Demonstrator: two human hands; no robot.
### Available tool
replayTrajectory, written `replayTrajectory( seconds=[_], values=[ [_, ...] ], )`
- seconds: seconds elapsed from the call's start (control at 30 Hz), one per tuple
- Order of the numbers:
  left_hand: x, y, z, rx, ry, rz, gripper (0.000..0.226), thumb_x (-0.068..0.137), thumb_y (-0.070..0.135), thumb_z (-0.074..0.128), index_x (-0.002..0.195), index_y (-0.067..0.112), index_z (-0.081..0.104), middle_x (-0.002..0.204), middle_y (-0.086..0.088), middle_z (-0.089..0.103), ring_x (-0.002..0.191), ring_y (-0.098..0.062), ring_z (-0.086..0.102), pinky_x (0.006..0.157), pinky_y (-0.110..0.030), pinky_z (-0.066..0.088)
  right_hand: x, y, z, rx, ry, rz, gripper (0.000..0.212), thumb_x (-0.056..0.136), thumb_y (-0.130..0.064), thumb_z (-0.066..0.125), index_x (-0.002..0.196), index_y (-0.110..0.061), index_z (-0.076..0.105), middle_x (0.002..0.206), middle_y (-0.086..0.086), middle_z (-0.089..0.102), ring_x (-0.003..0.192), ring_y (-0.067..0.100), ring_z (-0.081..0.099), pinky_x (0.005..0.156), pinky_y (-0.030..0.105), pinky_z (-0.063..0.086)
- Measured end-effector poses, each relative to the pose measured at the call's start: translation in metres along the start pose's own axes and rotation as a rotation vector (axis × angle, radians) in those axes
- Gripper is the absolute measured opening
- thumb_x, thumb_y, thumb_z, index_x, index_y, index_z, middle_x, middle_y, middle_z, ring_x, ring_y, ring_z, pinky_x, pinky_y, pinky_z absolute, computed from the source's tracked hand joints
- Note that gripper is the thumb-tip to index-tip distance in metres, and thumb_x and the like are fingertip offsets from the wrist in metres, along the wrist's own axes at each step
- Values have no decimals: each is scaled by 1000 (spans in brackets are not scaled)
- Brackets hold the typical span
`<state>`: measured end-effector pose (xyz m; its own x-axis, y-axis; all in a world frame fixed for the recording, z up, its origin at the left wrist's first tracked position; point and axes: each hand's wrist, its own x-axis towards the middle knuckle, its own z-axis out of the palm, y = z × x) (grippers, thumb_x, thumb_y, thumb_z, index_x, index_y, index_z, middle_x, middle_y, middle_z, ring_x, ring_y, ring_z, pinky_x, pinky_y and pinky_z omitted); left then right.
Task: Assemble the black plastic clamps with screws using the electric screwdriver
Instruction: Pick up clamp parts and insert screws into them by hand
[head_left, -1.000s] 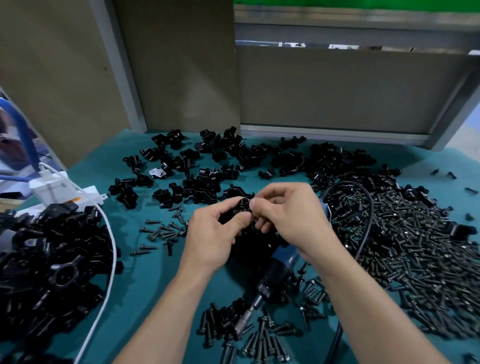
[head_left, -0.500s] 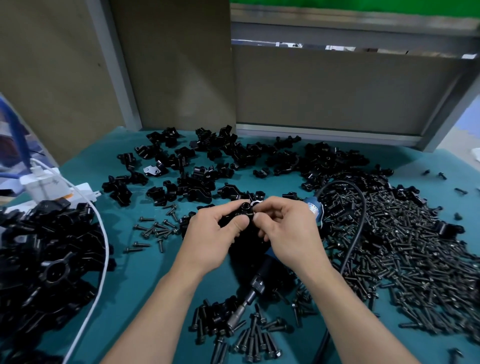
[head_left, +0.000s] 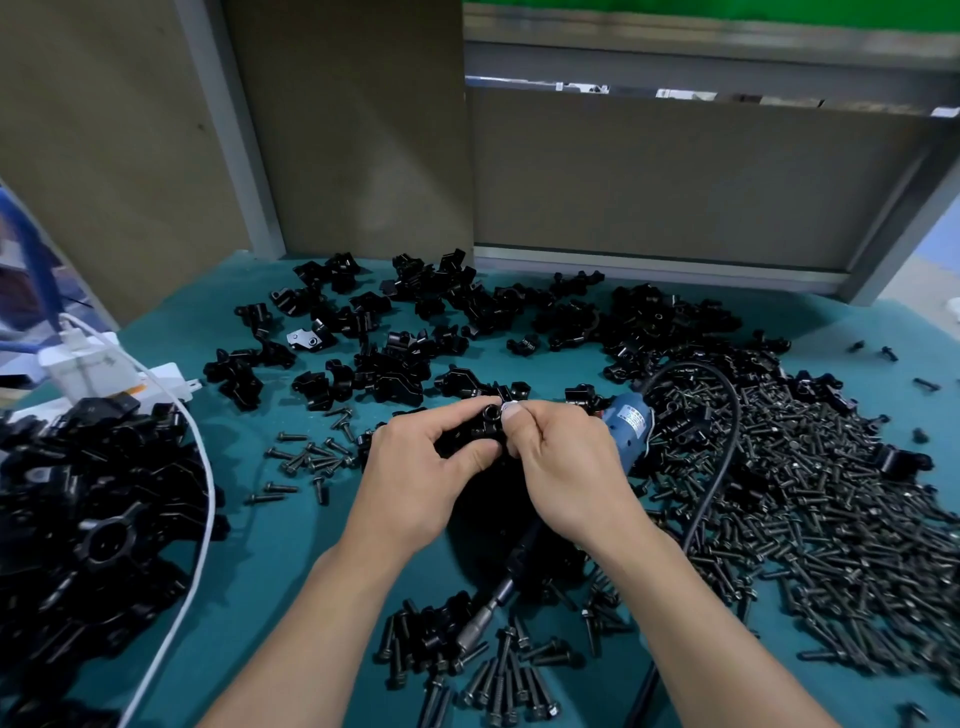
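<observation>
Holding one black clamp (head_left: 475, 428) up off the teal mat (head_left: 270, 545) between both hands: left hand (head_left: 415, 470) gripping the clamp body with thumb and curled fingers, right hand (head_left: 566, 467) pinching a small pale part (head_left: 510, 408) against the clamp's top edge (washer, nut or screw head, too small to tell). Judging the step as seating hardware at the round bore facing upward. Keeping that bore turned toward the eyes, bracing with the left thumb, squaring the part to the hole before releasing, not forcing it. Noting the electric screwdriver (head_left: 626, 428) lying on the mat beneath the wrists, blue body away, bit (head_left: 483, 621) toward the near edge, apparently ungripped. Noting the screw pile (head_left: 805, 493) at right and loose clamp pieces (head_left: 415, 332) behind. Expecting a dropped part to be hard to find in the black clutter.
</observation>
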<state>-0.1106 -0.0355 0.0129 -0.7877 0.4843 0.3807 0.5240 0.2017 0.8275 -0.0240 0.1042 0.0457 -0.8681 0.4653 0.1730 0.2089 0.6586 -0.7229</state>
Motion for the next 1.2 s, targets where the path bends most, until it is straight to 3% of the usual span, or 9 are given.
replayTrajectory(
  seconds=[0.17,0.3,0.4,0.57,0.67,0.77,0.9,1.0,1.2],
  values=[
    [2,-2,4,-70,11,-112,36,88,29,82,122,39,76,108,15,79,95,-5,74,87,-23,58,2,-1,-5,83,-25,2,28,103,-41,54,81,-26,62,60,-6,66,56,7,58,58,28,47],
    [4,-5,8,-124,-29,-117,26,90,24,81,112,38,79,72,21,73,60,6,63,64,-10,47,3,1,-9,167,-78,3,15,101,-26,60,86,-26,64,60,-5,69,51,3,59,58,21,45],
    [3,-7,9,-155,-44,-130,31,90,21,81,120,31,78,66,23,71,53,6,61,56,-8,46,3,2,-9,188,-61,-2,25,102,-27,60,77,-23,65,59,-2,67,49,4,56,53,23,45],
    [2,-7,5,-153,-45,-97,32,88,24,82,111,46,78,78,23,74,65,7,65,66,-11,49,0,-1,-2,120,-2,-41,44,106,-40,52,69,-16,57,56,1,57,52,12,50,58,39,47],
    [5,-9,7,-208,-12,-134,29,88,26,82,111,45,78,82,12,79,62,-2,69,61,-20,53,1,-3,-8,201,-47,-20,27,102,-36,58,79,-23,65,63,-1,68,52,7,58,54,24,49],
    [4,-10,10,-202,9,-193,37,86,33,85,122,32,76,101,-4,80,88,-16,75,72,-29,58,2,-1,-12,226,-110,-8,16,100,-24,63,85,-24,64,59,-4,68,49,6,57,51,14,43],
    [0,-4,8,-218,-46,-127,39,83,31,82,99,65,72,84,17,79,61,3,68,60,-13,51,2,-1,-9,152,-79,-15,36,105,-32,57,72,-18,62,54,-3,60,50,9,51,55,31,46],
    [3,-7,9,-235,-35,-156,35,76,38,79,111,46,77,92,17,79,61,-1,69,60,-18,53,0,-2,-5,140,-34,-26,44,106,-40,52,71,-14,61,54,1,56,52,13,49,59,39,46],
    [6,-13,8,-268,-28,-210,49,79,37,82,126,26,75,79,3,79,59,-14,66,60,-35,55,1,-1,-12,273,-106,-24,17,100,-18,63,84,-22,67,59,0,67,50,10,57,54,22,44]
  ],
)
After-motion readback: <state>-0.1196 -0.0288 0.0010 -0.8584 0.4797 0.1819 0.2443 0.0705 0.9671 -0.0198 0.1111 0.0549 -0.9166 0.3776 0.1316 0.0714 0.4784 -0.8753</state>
